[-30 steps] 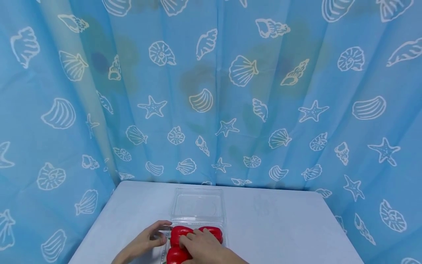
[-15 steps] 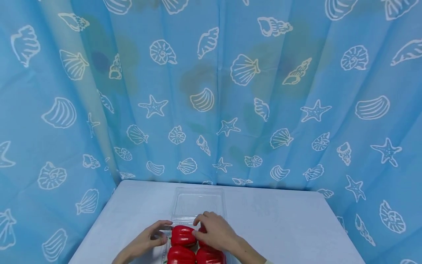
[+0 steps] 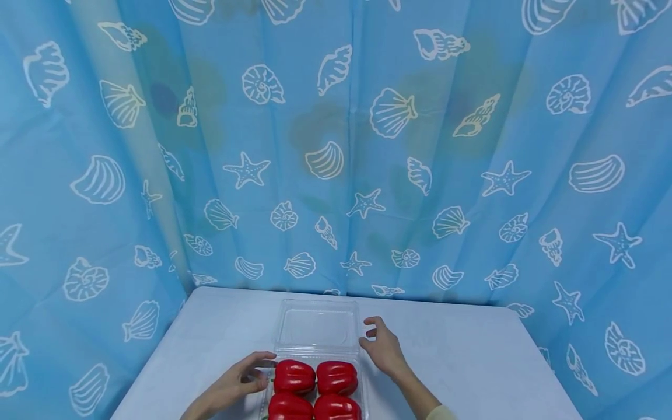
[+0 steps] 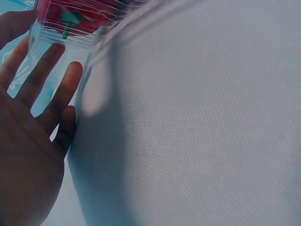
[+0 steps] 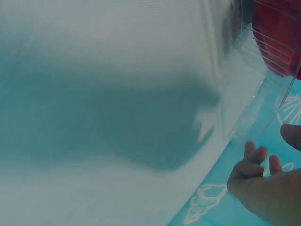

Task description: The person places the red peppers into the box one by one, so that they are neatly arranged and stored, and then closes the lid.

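Several glossy red bell peppers [image 3: 294, 377] sit in two rows inside a clear plastic clamshell box [image 3: 364, 379]. Its transparent lid [image 3: 317, 328] lies folded back toward the curtain. At the box's left side is my left hand [image 3: 231, 385], fingers spread and fingertips right at the wall; the left wrist view shows a green stem [image 4: 70, 20] through the ribbed plastic. To the right of the lid hovers my right hand [image 3: 385, 351], its fingers loosely bent and holding nothing. In the right wrist view that hand [image 5: 268, 188] appears below the box, apart from the peppers.
A white-covered table [image 3: 451, 356] bears the box near its front edge. Behind and on both sides hangs a blue curtain [image 3: 294, 192] printed with white shells and starfish.
My right hand has left the peppers and moved to the right and away, beside the lid, uncovering the back right pepper. The left hand has stayed at the box's left side.
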Tool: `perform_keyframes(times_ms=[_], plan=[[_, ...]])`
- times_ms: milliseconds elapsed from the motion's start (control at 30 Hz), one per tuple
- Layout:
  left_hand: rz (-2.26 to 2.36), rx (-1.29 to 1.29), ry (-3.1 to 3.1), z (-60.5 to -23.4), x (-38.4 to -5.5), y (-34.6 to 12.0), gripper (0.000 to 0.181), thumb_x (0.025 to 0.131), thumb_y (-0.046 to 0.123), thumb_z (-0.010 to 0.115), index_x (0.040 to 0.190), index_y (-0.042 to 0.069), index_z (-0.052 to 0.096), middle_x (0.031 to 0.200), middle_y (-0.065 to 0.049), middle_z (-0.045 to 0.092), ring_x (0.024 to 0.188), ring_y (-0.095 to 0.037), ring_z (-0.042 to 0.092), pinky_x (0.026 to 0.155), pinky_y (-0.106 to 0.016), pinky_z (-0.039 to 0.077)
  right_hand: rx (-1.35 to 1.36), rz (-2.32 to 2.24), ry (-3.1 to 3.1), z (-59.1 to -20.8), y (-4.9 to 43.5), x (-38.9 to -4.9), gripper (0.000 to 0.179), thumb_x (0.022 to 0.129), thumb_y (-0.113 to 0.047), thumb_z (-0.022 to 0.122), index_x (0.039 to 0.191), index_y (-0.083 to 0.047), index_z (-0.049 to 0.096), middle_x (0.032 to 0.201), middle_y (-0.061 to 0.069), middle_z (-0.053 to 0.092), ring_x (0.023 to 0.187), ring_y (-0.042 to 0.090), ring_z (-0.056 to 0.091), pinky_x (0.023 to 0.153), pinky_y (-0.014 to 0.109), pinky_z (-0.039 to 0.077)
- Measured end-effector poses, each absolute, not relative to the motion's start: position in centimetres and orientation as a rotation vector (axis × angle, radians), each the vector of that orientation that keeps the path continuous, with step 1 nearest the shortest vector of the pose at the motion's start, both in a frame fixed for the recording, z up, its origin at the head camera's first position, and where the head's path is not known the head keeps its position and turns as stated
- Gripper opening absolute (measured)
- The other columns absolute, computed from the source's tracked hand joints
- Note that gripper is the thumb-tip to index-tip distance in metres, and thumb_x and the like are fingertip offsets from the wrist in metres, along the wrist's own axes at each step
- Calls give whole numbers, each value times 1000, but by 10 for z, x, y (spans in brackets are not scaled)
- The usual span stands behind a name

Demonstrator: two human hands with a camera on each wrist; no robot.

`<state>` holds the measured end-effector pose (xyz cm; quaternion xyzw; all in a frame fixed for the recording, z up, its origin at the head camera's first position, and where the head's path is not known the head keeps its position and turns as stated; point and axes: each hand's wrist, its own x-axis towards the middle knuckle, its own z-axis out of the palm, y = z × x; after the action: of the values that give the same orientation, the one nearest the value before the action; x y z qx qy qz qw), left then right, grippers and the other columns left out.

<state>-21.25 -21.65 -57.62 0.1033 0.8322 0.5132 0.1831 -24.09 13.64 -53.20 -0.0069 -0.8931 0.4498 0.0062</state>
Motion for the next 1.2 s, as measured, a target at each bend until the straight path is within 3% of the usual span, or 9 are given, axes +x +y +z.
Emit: perform_keyframes(times_ms=[333, 700, 967, 1200], plan=[[1466, 333, 2342, -575, -210, -215, 70, 90, 49, 66, 144, 9, 48, 136, -19, 59, 103, -21, 64, 92, -57, 54, -191, 1845, -2677, -542, 148, -249, 63, 89, -9, 71, 145, -2, 43, 109, 10, 66, 100, 24, 61, 89, 52, 54], [1471, 318, 2343, -575, -210, -215, 71, 89, 49, 68, 144, 9, 47, 136, -19, 59, 103, -21, 64, 92, -58, 54, -171, 2008, -2620, -541, 154, -253, 41, 89, -10, 68, 129, -8, 60, 100, 9, 57, 91, 30, 54, 70, 35, 47], [1468, 254, 2337, -573, -210, -216, 73, 89, 48, 71, 146, 11, 43, 138, -20, 58, 105, -21, 63, 91, -59, 54, -146, 2206, -2538, -535, 159, -250, 39, 96, -31, 62, 127, -7, 58, 103, 18, 63, 89, 31, 59, 65, 30, 45], [1481, 151, 2313, -577, -212, -219, 70, 90, 50, 70, 139, 11, 41, 139, -18, 58, 106, -22, 62, 93, -59, 53, -51, 2259, -2646, -527, 167, -243, 62, 97, -62, 50, 125, -6, 57, 115, 19, 65, 99, 32, 58, 69, 30, 43]])
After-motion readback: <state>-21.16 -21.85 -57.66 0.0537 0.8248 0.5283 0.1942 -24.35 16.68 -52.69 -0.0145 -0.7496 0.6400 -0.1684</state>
